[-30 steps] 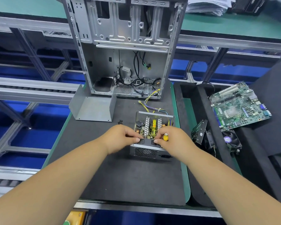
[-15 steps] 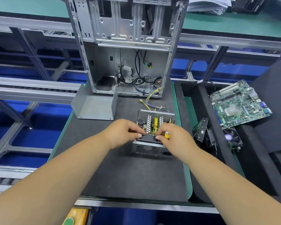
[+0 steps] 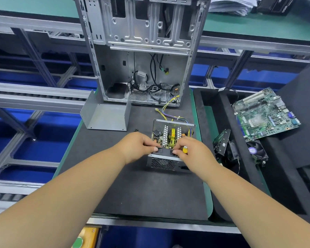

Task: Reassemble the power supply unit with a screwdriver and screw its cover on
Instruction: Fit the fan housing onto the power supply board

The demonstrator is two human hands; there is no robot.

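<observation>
The open power supply unit (image 3: 162, 162) sits on the black mat, its circuit board and yellow transformer exposed. My left hand (image 3: 136, 146) and my right hand (image 3: 193, 152) both pinch a black part (image 3: 166, 151) at the unit's near top edge. The right hand also holds a screwdriver, of which only the yellow handle end (image 3: 185, 150) shows. The grey U-shaped metal cover (image 3: 106, 117) lies apart, to the left behind the unit. A small dark screw (image 3: 136, 130) lies on the mat between cover and unit.
An empty computer case (image 3: 141, 51) stands behind the unit, with coloured wires (image 3: 170, 108) running from it. To the right lie a green motherboard (image 3: 265, 113), a fan (image 3: 257, 151) and a black bracket part (image 3: 222, 144). The mat's (image 3: 141, 194) front edge is near me.
Both hands stay on the black part at the unit's near edge, with only slight finger shifts. The view has drifted a little as my head moved.
</observation>
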